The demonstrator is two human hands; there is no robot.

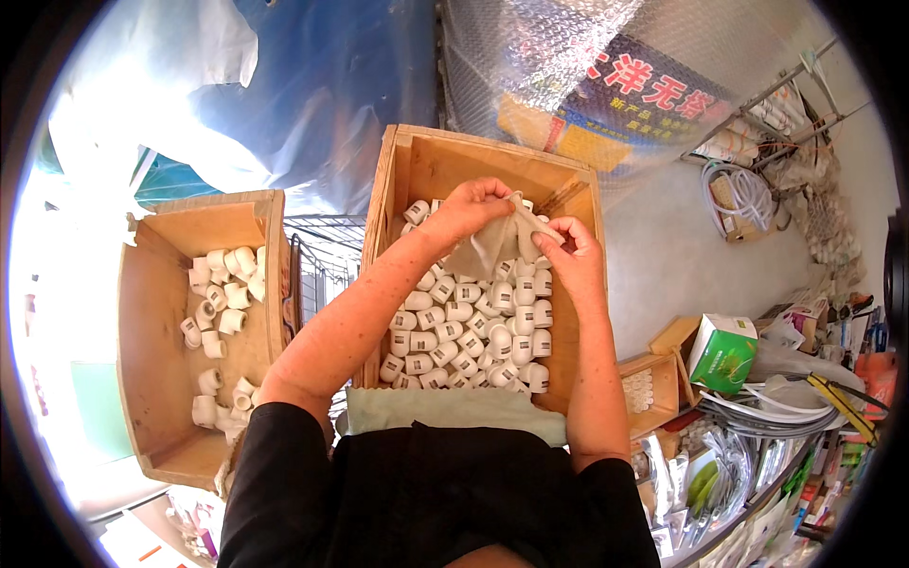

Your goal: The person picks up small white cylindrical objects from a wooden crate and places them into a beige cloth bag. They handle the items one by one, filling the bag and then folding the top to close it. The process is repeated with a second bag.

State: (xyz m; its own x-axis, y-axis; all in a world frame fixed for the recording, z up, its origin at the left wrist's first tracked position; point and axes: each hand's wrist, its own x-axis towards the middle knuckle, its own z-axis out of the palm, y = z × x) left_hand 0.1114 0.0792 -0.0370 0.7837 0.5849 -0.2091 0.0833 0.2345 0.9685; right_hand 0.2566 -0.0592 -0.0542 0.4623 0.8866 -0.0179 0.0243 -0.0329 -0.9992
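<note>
My left hand (474, 209) pinches the top of a thin beige cloth (490, 245), and my right hand (572, 252) holds its other side between thumb and fingers. Whether anything is wrapped in the cloth cannot be told. Both hands are above a wooden box (568, 369) holding a heap of white plastic pipe elbows (447, 331), many with a small dark label. A pale green cloth (454, 412) lies over the box's near edge, against my body.
To the left stands a second wooden box (160, 319) with loose white pipe fittings (233, 321). Wire racking (323, 241) shows between the boxes. At right are a green and white carton (724, 353), coiled hoses (770, 412) and a small wooden box with fittings (657, 394). Plastic-wrapped goods (348, 85) stand beyond.
</note>
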